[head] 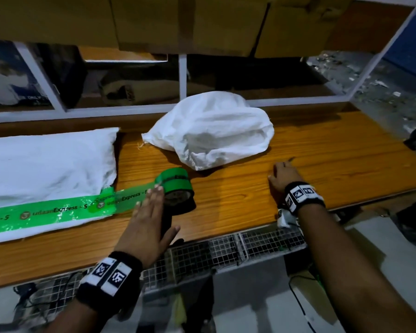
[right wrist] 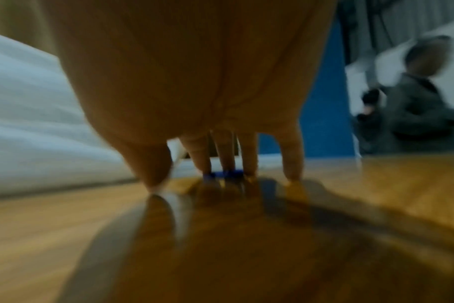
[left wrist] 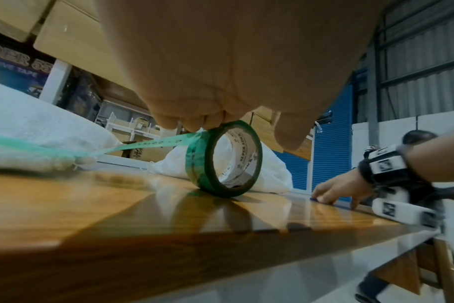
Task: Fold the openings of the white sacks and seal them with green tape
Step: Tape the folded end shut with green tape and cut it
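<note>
A flat white sack (head: 46,162) lies at the left of the wooden table (head: 322,164), with a green tape strip (head: 58,211) stuck along its near edge. The strip runs on to the green tape roll (head: 177,185), which stands on edge on the table. My left hand (head: 149,212) is flat, and its straight fingertips (left wrist: 194,125) rest on top of the roll (left wrist: 220,160), thumb apart. A second, crumpled white sack (head: 211,131) lies behind the roll. My right hand (head: 283,179) is spread on the table, fingertips (right wrist: 226,162) touching a small blue object (right wrist: 223,174).
Cardboard boxes (head: 202,22) sit on a shelf over the back of the table, with a white frame rail (head: 183,75) below them. A wire mesh tray (head: 226,248) hangs under the table's front edge. Another person (right wrist: 423,102) stands off to the right.
</note>
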Demonstrator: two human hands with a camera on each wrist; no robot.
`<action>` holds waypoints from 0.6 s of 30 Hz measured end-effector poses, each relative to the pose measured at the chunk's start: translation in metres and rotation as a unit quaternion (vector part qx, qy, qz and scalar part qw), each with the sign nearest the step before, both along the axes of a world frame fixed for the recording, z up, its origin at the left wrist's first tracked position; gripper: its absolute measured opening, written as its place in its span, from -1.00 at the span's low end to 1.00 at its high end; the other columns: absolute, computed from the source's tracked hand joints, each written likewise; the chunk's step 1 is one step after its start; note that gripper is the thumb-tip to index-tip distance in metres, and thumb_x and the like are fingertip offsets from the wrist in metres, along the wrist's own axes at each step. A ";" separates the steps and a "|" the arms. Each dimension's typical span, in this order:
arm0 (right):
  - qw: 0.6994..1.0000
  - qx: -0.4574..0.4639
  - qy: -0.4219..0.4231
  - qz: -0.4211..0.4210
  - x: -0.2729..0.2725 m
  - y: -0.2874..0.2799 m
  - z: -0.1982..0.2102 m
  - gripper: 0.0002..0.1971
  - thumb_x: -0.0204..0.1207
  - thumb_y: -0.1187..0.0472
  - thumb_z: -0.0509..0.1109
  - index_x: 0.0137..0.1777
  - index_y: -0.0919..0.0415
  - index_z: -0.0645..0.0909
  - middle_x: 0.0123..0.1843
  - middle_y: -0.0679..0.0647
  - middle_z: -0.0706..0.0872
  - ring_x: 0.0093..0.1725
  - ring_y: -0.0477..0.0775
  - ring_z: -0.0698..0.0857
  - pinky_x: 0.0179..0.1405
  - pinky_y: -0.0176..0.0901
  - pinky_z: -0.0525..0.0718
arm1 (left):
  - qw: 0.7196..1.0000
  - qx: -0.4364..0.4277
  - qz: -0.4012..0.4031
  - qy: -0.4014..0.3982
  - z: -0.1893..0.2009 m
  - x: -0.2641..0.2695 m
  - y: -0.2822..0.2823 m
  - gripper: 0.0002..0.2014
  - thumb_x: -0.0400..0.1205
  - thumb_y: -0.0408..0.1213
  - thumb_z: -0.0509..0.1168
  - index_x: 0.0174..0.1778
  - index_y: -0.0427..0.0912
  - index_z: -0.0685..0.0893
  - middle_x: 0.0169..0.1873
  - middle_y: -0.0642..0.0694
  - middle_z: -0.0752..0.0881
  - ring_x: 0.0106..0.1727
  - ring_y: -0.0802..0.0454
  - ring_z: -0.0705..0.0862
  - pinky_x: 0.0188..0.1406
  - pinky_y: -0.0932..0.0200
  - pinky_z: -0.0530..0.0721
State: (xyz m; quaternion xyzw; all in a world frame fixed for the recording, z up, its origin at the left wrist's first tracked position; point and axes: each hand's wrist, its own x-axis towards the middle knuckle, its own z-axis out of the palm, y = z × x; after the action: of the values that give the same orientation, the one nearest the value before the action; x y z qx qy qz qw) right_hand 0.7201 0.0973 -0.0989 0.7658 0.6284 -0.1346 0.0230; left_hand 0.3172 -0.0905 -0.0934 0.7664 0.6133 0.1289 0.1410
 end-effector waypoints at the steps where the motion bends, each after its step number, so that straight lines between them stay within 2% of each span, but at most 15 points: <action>1: 0.999 0.035 0.015 0.023 -0.007 -0.012 0.001 -0.61 0.68 0.08 0.33 0.44 0.22 0.48 0.51 0.30 0.46 0.46 0.39 0.47 0.37 0.24 0.56 | 1.000 0.002 -0.001 -0.001 0.000 0.000 0.001 -0.05 0.56 0.39 -0.17 0.70 -0.06 -0.42 0.70 -0.02 -0.34 0.71 0.05 -0.35 0.64 0.11 -0.31; 2: 0.995 0.075 0.037 0.048 -0.014 -0.027 -0.002 -0.74 0.66 0.17 0.37 0.28 0.22 0.56 0.38 0.25 0.56 0.35 0.33 0.55 0.30 0.18 0.59 | 1.000 0.004 -0.002 -0.004 0.000 -0.001 0.001 -0.05 0.57 0.39 -0.15 0.70 -0.05 -0.43 0.70 -0.01 -0.36 0.71 0.07 -0.37 0.64 0.11 -0.31; 4: 0.984 0.139 0.083 0.078 -0.035 -0.067 -0.009 -0.95 0.61 0.27 0.41 0.03 0.18 0.62 0.15 0.13 0.61 0.11 0.18 0.60 0.14 0.05 0.60 | 1.000 0.002 -0.006 -0.010 0.001 -0.002 0.002 -0.04 0.61 0.37 -0.04 0.70 -0.04 -0.43 0.69 0.03 -0.38 0.70 0.10 -0.40 0.66 0.11 -0.29; 6: 0.973 0.176 0.114 0.091 -0.059 -0.104 -0.016 -0.93 0.57 0.29 0.45 -0.10 0.16 0.61 0.02 0.06 0.60 -0.02 0.11 0.58 -0.01 -0.04 0.57 | 1.000 -0.001 -0.010 -0.011 0.001 -0.004 0.002 -0.04 0.67 0.28 0.08 0.70 -0.07 -0.43 0.69 0.01 -0.38 0.70 0.10 -0.40 0.67 0.12 -0.29; 8: 0.966 0.192 0.147 0.097 -0.082 -0.127 -0.022 -0.93 0.55 0.30 0.49 -0.14 0.19 0.65 0.00 0.02 0.61 -0.03 0.06 0.59 -0.02 -0.10 0.56 | 1.000 -0.002 -0.020 -0.007 0.001 -0.008 0.004 -0.02 0.67 0.28 0.09 0.70 -0.11 -0.42 0.70 -0.03 -0.37 0.70 0.07 -0.38 0.63 0.16 -0.34; 11: 0.962 0.209 0.167 0.055 -0.108 -0.141 -0.020 -0.92 0.56 0.23 0.51 -0.14 0.22 0.75 0.01 -0.06 0.61 0.00 -0.02 0.56 0.08 -0.12 0.56 | 1.000 -0.002 -0.020 -0.001 -0.001 -0.024 0.003 -0.01 0.61 0.37 -0.05 0.71 -0.14 -0.40 0.69 -0.05 -0.37 0.70 0.06 -0.39 0.59 0.20 -0.38; 15: 0.970 0.202 0.106 -0.084 -0.119 -0.137 -0.019 -0.89 0.47 0.17 0.60 -0.17 0.14 0.72 -0.03 0.14 0.66 0.06 0.25 0.62 0.04 0.06 0.61 | 1.000 -0.013 0.017 -0.001 -0.008 -0.068 -0.002 -0.07 0.71 0.19 0.13 0.72 -0.16 -0.35 0.70 -0.08 -0.35 0.71 0.02 -0.36 0.65 0.14 -0.32; 18: 0.977 0.159 0.077 -0.116 -0.123 -0.133 -0.015 -0.78 0.39 0.14 0.67 -0.06 0.20 0.77 -0.02 0.25 0.74 0.04 0.29 0.68 -0.01 0.02 0.62 | 0.998 -0.039 0.041 0.010 -0.017 -0.103 -0.002 -0.06 0.71 0.17 0.16 0.73 -0.18 -0.33 0.72 -0.12 -0.31 0.74 -0.03 -0.28 0.71 0.03 -0.18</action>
State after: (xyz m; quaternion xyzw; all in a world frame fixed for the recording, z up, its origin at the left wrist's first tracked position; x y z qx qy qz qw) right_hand 0.5972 -0.0361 -0.1137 0.8147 0.5484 -0.0932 -0.1636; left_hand 0.2140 -0.0921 -0.1101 0.7359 0.6498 0.1032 0.1597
